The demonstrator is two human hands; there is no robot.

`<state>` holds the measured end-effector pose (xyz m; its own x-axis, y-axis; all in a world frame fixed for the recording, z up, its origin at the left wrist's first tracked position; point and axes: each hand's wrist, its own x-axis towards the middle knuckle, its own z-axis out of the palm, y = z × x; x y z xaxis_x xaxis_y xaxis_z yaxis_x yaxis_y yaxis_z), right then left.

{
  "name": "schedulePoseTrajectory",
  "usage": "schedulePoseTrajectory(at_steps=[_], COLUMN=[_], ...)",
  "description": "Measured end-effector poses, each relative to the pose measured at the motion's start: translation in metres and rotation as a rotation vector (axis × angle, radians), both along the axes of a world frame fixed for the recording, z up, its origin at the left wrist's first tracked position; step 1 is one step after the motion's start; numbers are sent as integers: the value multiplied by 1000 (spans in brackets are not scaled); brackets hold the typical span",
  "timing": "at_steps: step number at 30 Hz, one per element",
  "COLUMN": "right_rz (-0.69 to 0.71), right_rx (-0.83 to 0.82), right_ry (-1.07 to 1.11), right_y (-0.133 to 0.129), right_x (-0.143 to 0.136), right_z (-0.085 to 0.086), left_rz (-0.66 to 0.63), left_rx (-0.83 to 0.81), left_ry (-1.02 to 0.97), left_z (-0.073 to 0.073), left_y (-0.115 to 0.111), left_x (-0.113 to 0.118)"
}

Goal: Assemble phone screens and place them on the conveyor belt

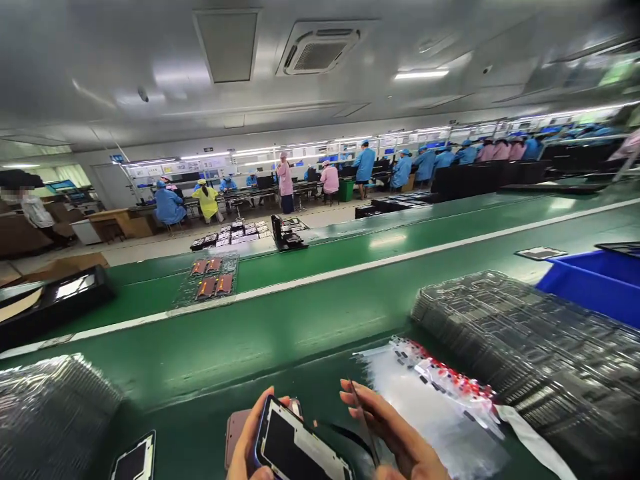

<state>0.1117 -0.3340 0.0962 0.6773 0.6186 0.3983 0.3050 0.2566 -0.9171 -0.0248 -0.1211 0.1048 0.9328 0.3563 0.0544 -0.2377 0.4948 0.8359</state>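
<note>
My left hand (pixel 247 445) grips a phone housing (pixel 297 441) by its edge, tilted; it has a blue rim and a black and white inner face. In my right hand (pixel 400 433) is a slim dark tool (pixel 364 420) that looks like tweezers, pointing up and away. A black flex strip (pixel 345 432) runs between the housing and the right hand; whether it is attached cannot be made out. Under the left hand lies a pinkish-brown flat panel (pixel 233 427). Another phone part (pixel 134 459), black with a white border, lies on the green bench left of my hands.
Clear plastic trays (pixel 520 353) are stacked at right, beside a blue bin (pixel 590 280). More trays (pixel 55 407) stand at left. White film pieces with red tabs (pixel 440 380) lie by my right hand. Beyond, a green conveyor (pixel 320 247) carries a tray of brown parts (pixel 214 279).
</note>
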Motion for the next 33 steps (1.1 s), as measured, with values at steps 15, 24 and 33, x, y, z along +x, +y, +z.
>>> schedulePoseTrajectory(at_steps=[15, 24, 33], right_rz=[25, 11, -22], right_rx=[-168, -261, -298], right_ry=[-356, -523, -552], right_y=[6, 14, 13], right_x=[-14, -22, -27], right_z=[17, -2, -4], left_rz=[-125, -93, -91], left_rx=[85, 128, 138], left_ry=[52, 67, 86], left_z=[6, 8, 12], left_y=[-10, -26, -30], left_x=[-3, 5, 4])
